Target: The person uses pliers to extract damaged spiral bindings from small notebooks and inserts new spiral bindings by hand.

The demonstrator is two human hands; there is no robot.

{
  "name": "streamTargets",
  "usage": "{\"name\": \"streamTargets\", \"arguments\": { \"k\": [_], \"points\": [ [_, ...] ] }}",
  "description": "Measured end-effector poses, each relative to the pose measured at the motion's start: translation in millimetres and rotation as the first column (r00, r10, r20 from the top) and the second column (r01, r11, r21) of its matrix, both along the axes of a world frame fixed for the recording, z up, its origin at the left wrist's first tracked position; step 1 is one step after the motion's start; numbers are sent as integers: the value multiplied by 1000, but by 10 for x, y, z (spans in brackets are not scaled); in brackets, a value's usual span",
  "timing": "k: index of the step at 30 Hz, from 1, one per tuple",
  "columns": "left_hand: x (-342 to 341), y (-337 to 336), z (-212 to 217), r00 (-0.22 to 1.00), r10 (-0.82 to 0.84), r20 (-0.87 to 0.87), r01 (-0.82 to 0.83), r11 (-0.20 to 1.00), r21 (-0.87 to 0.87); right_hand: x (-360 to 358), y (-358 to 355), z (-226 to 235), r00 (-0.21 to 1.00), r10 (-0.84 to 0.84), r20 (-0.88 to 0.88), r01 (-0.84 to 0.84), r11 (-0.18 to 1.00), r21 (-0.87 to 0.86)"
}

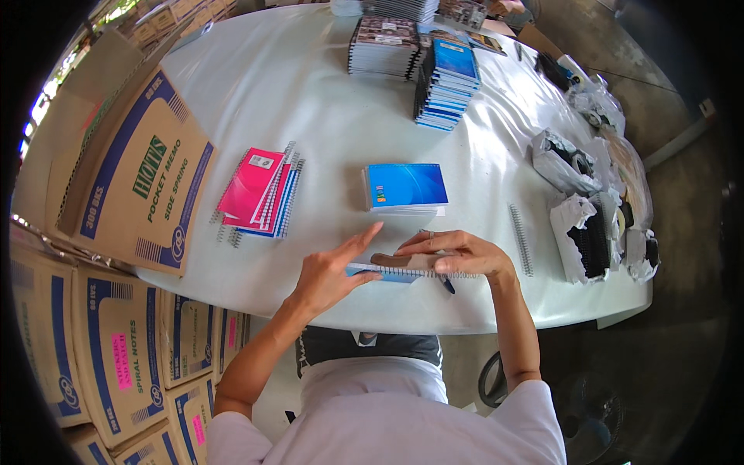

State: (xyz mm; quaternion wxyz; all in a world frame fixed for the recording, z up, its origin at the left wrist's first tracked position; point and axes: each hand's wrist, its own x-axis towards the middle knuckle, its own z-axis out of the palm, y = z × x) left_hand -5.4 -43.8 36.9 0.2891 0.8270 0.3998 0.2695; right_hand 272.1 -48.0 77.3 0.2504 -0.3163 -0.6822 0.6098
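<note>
Near the table's front edge lies a spiral notebook point(399, 274) with a blue cover, its wire coil running along the far edge and a brown cardboard cover raised at the coil. My right hand point(465, 254) pinches the brown cover and coil at the right end, fingers on top and thumb below. My left hand point(329, 271) is at the notebook's left end, index finger stretched away and thumb touching the blue side. A dark pen point(448, 284) lies under my right hand. Just beyond, a small stack of blue notebooks point(405, 186) rests on the table.
Pink and blue spiral notebooks point(256, 194) sit at left beside a large open carton point(143, 170). Taller notebook piles point(448, 81) stand at the back. A loose wire coil point(521, 239) and torn white bags of black coils point(581, 236) are at right. Cartons point(124, 349) are stacked lower left.
</note>
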Motion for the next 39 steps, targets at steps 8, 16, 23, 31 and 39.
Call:
{"name": "streamTargets", "arguments": {
  "k": [8, 16, 23, 31, 39],
  "points": [
    [30, -17, -115, 958, 83, 276, -47, 990, -136, -139, 12, -12, 1000, -21, -12, 20, 998, -59],
    [79, -11, -307, 877, 160, 453, -22, 955, -295, -275, 69, -71, 941, -97, 325, 85, 995, 51],
    [70, 19, -368, 835, 188, 517, 9, 935, -355, -318, 85, 3, 984, -92, 151, 90, 996, 24],
    [50, 9, -519, 726, 274, 630, 83, 875, -476, -358, 85, 35, 994, -82, 66, 83, 996, -23],
    [59, 10, -490, 712, 270, 649, 119, 864, -490, -499, 114, 10, 988, -105, 115, 101, 994, 37]
  ]
}}
